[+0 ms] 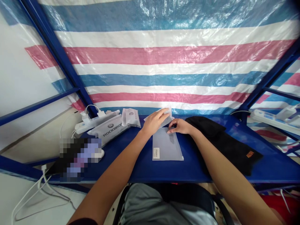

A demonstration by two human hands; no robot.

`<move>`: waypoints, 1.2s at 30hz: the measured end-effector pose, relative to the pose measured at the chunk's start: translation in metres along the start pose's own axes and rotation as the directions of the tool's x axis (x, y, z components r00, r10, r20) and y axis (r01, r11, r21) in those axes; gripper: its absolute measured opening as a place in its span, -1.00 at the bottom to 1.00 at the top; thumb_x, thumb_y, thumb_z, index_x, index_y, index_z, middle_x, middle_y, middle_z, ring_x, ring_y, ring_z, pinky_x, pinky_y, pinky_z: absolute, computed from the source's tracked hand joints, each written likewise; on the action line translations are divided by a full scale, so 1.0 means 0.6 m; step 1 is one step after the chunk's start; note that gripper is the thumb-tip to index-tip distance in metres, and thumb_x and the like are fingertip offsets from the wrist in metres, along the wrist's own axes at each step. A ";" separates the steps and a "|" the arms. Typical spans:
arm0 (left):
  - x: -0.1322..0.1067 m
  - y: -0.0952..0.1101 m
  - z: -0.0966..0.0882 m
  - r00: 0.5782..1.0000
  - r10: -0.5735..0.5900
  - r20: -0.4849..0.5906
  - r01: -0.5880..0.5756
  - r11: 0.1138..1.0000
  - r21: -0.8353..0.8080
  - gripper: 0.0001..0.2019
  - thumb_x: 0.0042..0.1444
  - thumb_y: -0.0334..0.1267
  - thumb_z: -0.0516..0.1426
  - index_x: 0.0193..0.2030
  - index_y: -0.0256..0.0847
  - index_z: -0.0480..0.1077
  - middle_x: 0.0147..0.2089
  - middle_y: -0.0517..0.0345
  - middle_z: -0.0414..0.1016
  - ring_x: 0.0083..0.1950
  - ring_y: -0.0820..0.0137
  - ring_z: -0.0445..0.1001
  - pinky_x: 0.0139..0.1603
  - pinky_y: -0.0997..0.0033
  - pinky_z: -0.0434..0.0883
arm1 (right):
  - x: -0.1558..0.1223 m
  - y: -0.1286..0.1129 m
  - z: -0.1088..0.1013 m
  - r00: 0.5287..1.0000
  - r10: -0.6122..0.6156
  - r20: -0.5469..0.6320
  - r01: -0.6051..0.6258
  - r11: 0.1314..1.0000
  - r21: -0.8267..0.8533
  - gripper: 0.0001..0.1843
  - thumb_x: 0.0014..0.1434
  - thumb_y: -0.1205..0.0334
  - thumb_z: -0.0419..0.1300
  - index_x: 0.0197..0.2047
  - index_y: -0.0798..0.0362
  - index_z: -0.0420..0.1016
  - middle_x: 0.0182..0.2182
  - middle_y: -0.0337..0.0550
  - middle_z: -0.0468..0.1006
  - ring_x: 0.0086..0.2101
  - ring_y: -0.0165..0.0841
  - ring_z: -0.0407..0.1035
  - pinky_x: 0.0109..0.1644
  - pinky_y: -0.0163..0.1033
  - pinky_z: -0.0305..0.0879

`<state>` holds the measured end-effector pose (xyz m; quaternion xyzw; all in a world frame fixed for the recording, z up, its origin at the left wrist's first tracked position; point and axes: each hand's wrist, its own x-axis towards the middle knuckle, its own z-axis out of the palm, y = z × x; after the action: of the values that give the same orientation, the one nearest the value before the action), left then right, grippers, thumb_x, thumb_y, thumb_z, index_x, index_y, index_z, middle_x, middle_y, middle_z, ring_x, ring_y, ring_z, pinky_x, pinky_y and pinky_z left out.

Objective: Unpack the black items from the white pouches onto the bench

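A frosted zip pouch point(165, 145) with a small white label in its lower left corner lies flat on the blue desk, between my forearms. Just beyond it, my left hand point(154, 121) rests with fingers stretched over a pale, translucent packet or sheet point(167, 121). My right hand point(180, 126) is at the pouch's upper right edge, thumb and fingers curled toward each other. Whether something thin is between those fingertips cannot be made out. Black folded fabric point(225, 140) with orange lettering lies right of my right hand.
Grey ROCKBROS bags point(114, 129) and a smaller grey packet point(131, 117) lie at the back left, beside a white power strip point(90, 123). A pixelated device point(81, 159) sits at the desk's left. Blue frame posts point(70, 75) and a striped sheet point(159, 56) bound the desk point(145, 170).
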<state>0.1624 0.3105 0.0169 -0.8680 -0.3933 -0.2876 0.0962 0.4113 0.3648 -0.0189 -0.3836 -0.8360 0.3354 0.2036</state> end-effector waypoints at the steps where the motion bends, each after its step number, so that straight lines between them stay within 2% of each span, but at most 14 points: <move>1: -0.001 0.003 0.008 1.000 -0.022 0.000 0.022 1.000 0.004 -0.44 0.48 -0.44 -0.14 0.49 -0.02 0.35 0.64 0.09 0.18 0.44 0.23 0.43 0.48 0.18 0.42 | 0.002 0.004 0.001 1.000 -0.001 -0.029 0.001 1.000 -0.001 -0.60 0.00 -0.18 0.57 -0.26 -0.05 0.73 -0.27 -0.20 0.67 -0.25 -0.21 0.49 -0.09 -0.13 0.40; 4: -0.006 0.001 0.027 0.984 -0.175 -0.011 0.176 0.983 0.056 -0.48 0.49 -0.29 -0.03 0.54 -0.18 0.27 0.66 -0.08 0.08 0.51 0.08 0.30 0.51 0.07 0.37 | 0.003 0.011 0.003 0.996 -0.019 -0.086 0.019 1.000 0.009 -0.58 0.07 -0.21 0.51 -0.28 -0.01 0.71 -0.29 -0.17 0.67 -0.29 -0.23 0.48 -0.14 -0.14 0.39; 7: -0.013 -0.007 0.036 0.946 -0.322 0.033 0.319 0.944 0.080 -0.52 0.50 -0.11 0.03 0.44 -0.23 0.39 0.52 -0.17 0.31 0.45 -0.02 0.33 0.49 -0.07 0.36 | 0.000 0.009 0.002 0.995 0.003 -0.102 0.000 1.000 0.023 -0.52 0.17 -0.29 0.43 -0.30 0.01 0.67 -0.33 -0.16 0.66 -0.34 -0.26 0.46 -0.23 -0.17 0.34; 10: -0.018 -0.015 0.039 0.918 -0.392 0.064 0.386 0.918 0.086 -0.58 0.47 0.06 0.11 0.28 -0.04 0.58 0.45 -0.04 0.43 0.53 -0.10 0.22 0.57 -0.29 0.19 | -0.001 0.007 0.004 0.988 0.028 -0.149 -0.026 1.000 0.010 -0.43 0.22 -0.39 0.34 -0.34 0.01 0.63 -0.40 -0.19 0.62 -0.40 -0.28 0.41 -0.30 -0.19 0.29; 13: -0.019 -0.023 0.042 0.881 -0.467 0.076 0.463 0.884 0.065 -0.56 0.32 0.23 0.25 0.20 0.14 0.66 0.58 0.07 0.28 0.66 -0.31 -0.10 0.59 -0.56 -0.10 | 0.002 0.007 0.007 0.955 0.062 -0.291 -0.073 0.997 -0.028 -0.37 0.24 -0.45 0.28 -0.37 0.00 0.55 -0.43 -0.18 0.59 -0.39 -0.24 0.44 -0.26 -0.16 0.35; 14: -0.019 -0.025 0.043 0.862 -0.497 0.100 0.496 0.867 0.041 -0.55 0.29 0.25 0.28 0.20 0.17 0.66 0.60 0.08 0.25 0.66 -0.36 -0.09 0.57 -0.58 -0.08 | 0.004 0.008 0.009 0.935 0.078 -0.346 -0.092 0.996 -0.024 -0.37 0.26 -0.46 0.26 -0.37 -0.01 0.51 -0.42 -0.17 0.59 -0.39 -0.23 0.46 -0.25 -0.15 0.38; 16: -0.018 -0.028 0.044 0.829 -0.538 0.151 0.546 0.838 -0.012 -0.54 0.26 0.21 0.33 0.24 0.19 0.64 0.57 0.05 0.29 0.58 -0.31 0.14 0.51 -0.49 0.14 | 0.007 0.011 0.010 0.896 0.110 -0.430 -0.113 0.993 0.019 -0.39 0.28 -0.45 0.25 -0.33 -0.03 0.45 -0.38 -0.13 0.61 -0.40 -0.21 0.50 -0.24 -0.12 0.46; 17: -0.018 -0.028 0.044 0.829 -0.536 0.158 0.547 0.837 -0.028 -0.56 0.27 0.16 0.35 0.24 0.20 0.63 0.53 0.04 0.36 0.50 -0.23 0.27 0.47 -0.39 0.24 | 0.008 0.013 0.011 0.878 0.123 -0.463 -0.114 0.992 0.047 -0.41 0.28 -0.44 0.25 -0.28 -0.03 0.44 -0.34 -0.10 0.62 -0.39 -0.19 0.52 -0.24 -0.10 0.50; 19: -0.018 -0.024 0.043 0.877 -0.467 0.114 0.472 0.882 -0.019 -0.62 0.29 -0.01 0.36 0.23 0.18 0.64 0.46 0.05 0.45 0.40 -0.08 0.39 0.40 -0.23 0.34 | 0.012 0.018 0.012 0.840 0.119 -0.529 -0.089 0.993 0.081 -0.41 0.25 -0.43 0.29 -0.14 -0.02 0.47 -0.21 -0.01 0.66 -0.30 -0.14 0.57 -0.17 -0.02 0.58; 22: -0.018 -0.010 0.038 0.975 -0.220 0.024 0.218 0.972 0.085 -0.63 0.36 -0.36 0.24 0.22 0.11 0.62 0.49 0.12 0.42 0.47 0.03 0.31 0.45 -0.16 0.25 | 0.015 0.025 0.010 0.790 0.053 -0.610 0.015 0.994 0.106 -0.25 0.19 -0.36 0.37 0.21 0.01 0.45 0.12 0.15 0.61 -0.08 -0.03 0.60 -0.05 0.09 0.64; 24: -0.017 -0.002 0.035 0.996 -0.090 0.014 0.087 0.987 0.133 -0.54 0.35 -0.51 0.13 0.24 0.07 0.58 0.51 0.14 0.40 0.50 0.10 0.29 0.52 -0.18 0.14 | 0.016 0.029 0.007 0.784 0.013 -0.620 0.095 0.986 0.140 -0.18 0.18 -0.29 0.41 0.35 -0.02 0.40 0.24 0.16 0.55 0.00 -0.01 0.60 -0.04 0.08 0.66; 27: -0.016 0.000 0.036 0.997 -0.079 -0.016 0.081 0.989 0.126 -0.54 0.35 -0.54 0.08 0.24 0.00 0.55 0.42 0.08 0.50 0.46 0.12 0.35 0.57 -0.19 0.06 | 0.015 0.031 0.003 0.779 0.005 -0.627 0.123 0.979 0.161 -0.44 0.23 -0.20 0.38 0.16 -0.03 0.59 0.09 0.08 0.66 -0.04 -0.02 0.62 -0.02 0.08 0.68; 31: -0.019 -0.008 0.041 0.985 -0.152 -0.081 0.158 0.985 0.074 -0.68 0.39 -0.44 0.11 0.15 -0.06 0.56 0.26 0.02 0.60 0.33 0.11 0.47 0.49 -0.16 0.17 | 0.013 0.029 0.004 0.776 0.022 -0.630 0.102 0.982 0.159 -0.64 0.24 -0.10 0.39 -0.09 0.00 0.68 -0.14 0.00 0.72 -0.17 -0.08 0.66 0.02 0.10 0.67; 36: -0.020 -0.003 0.049 0.988 -0.106 -0.114 0.106 0.994 -0.011 -0.82 0.44 -0.32 0.14 0.09 -0.12 0.52 0.18 0.00 0.62 0.27 0.11 0.49 0.40 -0.05 0.28 | 0.010 0.014 0.011 0.860 -0.061 -0.507 0.177 0.967 0.185 -0.66 0.20 -0.09 0.45 -0.11 -0.03 0.74 -0.10 -0.07 0.75 -0.11 -0.10 0.67 0.11 0.04 0.64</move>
<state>0.1672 0.3155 -0.0140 -0.8282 -0.4319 -0.3425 0.1009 0.4081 0.3707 -0.0289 -0.3788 -0.7342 0.3044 0.4741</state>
